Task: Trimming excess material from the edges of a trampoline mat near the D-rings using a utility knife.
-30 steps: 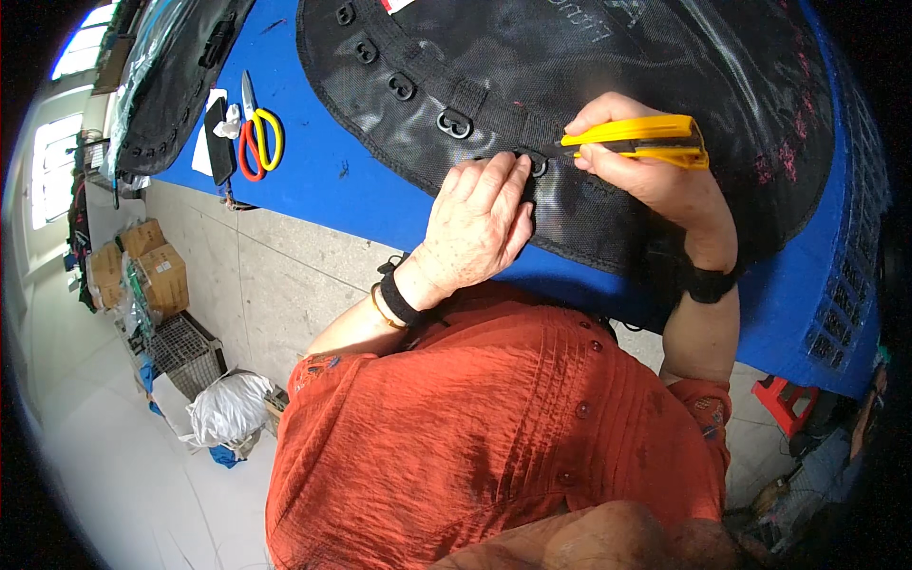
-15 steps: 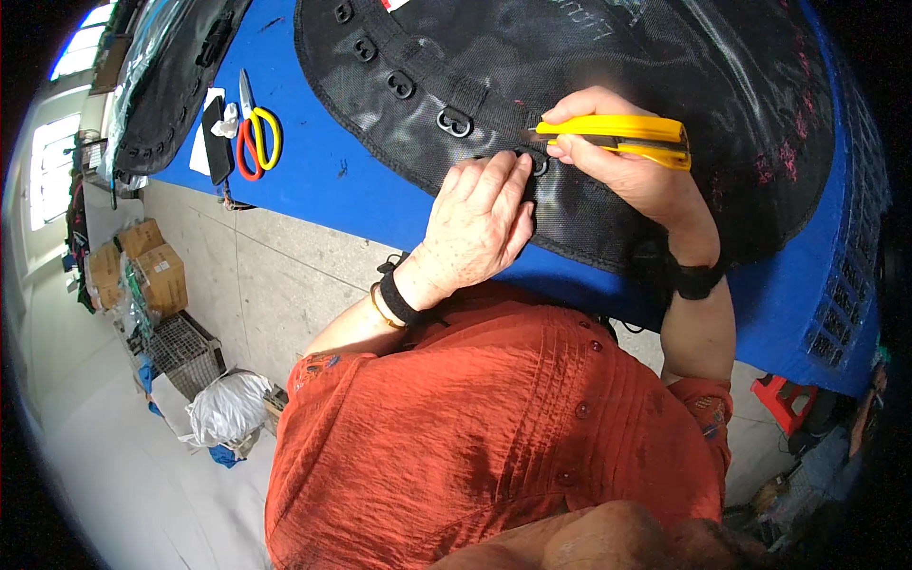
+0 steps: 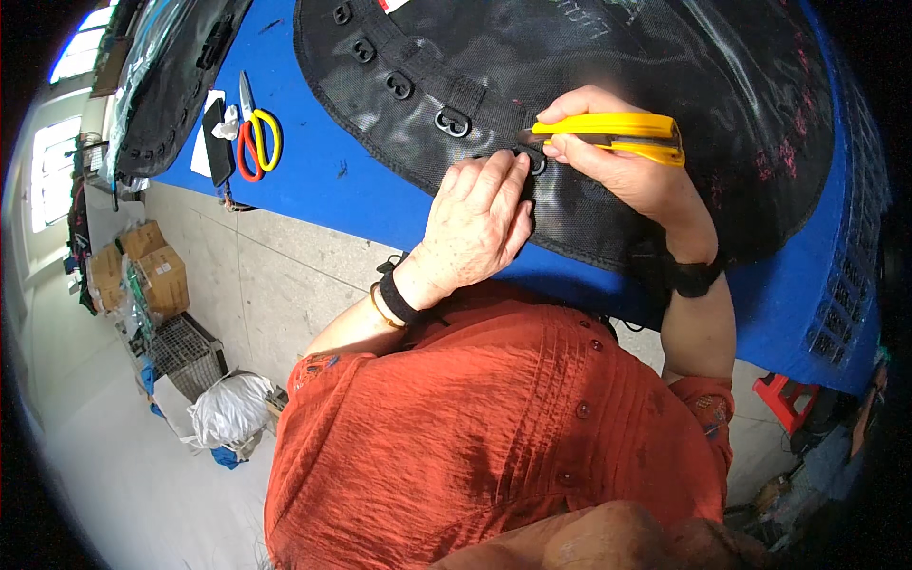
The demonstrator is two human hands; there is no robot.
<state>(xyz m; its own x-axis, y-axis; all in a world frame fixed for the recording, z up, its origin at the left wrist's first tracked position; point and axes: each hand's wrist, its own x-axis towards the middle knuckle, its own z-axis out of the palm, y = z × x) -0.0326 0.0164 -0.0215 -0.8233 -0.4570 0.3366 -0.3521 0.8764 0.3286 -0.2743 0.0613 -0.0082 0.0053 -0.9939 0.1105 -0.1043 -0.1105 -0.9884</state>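
A large black mesh panel with a bound, curved edge lies across the blue table. Black plastic rings sit along its webbing strip. My left hand rests palm down at the near edge, its fingers pressed together on the mesh, tips beside another black ring. What lies under those fingers is hidden. My right hand is closed around yellow thread snips, whose tips point left, just above the webbing by the left fingertips. Whether the tips touch a thread is too small to tell.
Red-and-yellow-handled scissors lie at the table's left, by a black flat object and a white scrap. Another black panel is at far left. Cardboard boxes and a wire crate stand on the floor; a red stool is at right.
The yellow snips and my right hand have shifted very slightly left. The panel has moved a touch; my left hand stays in place.
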